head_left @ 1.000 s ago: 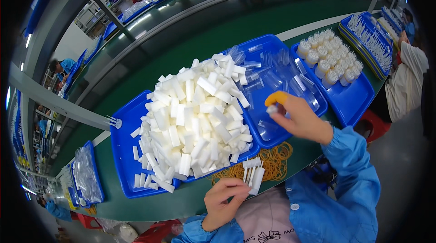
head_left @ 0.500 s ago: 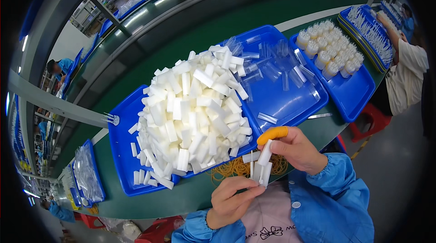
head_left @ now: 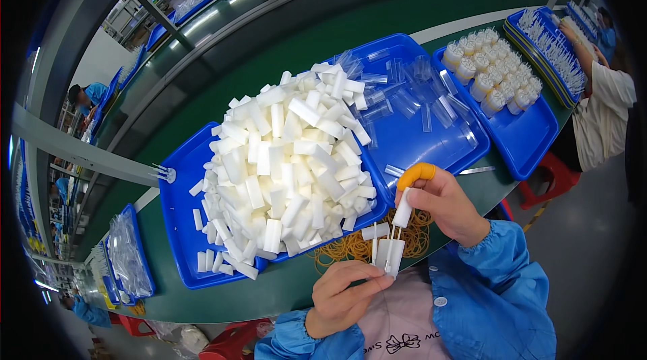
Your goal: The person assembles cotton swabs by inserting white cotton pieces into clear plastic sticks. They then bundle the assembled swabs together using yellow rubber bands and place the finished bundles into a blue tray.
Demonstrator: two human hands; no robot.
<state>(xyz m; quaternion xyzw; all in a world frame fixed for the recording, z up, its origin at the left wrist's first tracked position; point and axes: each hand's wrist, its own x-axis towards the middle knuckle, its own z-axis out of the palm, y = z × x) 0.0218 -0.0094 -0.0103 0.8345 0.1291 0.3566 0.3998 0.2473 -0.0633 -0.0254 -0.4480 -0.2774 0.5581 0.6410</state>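
Observation:
Near the table's front edge, my left hand (head_left: 344,298) pinches the base of a small white pronged plastic part (head_left: 375,247). White foam (head_left: 391,251) sits among its thin upright prongs. Above it, my right hand (head_left: 448,210), an orange finger cot on its index finger, grips a white foam block (head_left: 402,212) between thumb and index finger. Thin prongs show just below this block; whether their tips are inside it I cannot tell. Behind the part lies a loose white foam piece (head_left: 376,231), beside a heap of tan rubber bands (head_left: 344,249).
A blue tray (head_left: 176,225) bears a big pile of white foam blocks (head_left: 283,165). Beside it, another blue tray (head_left: 438,158) holds clear plastic sleeves (head_left: 404,105). Farther right, a blue tray (head_left: 522,151) carries several banded white assemblies (head_left: 495,70). A co-worker's arm (head_left: 578,42) reaches in at the far right.
My right hand has risen slightly and moved right with the foam block, exposing thin prongs beneath it. My left hand and the pronged part have stayed nearly still.

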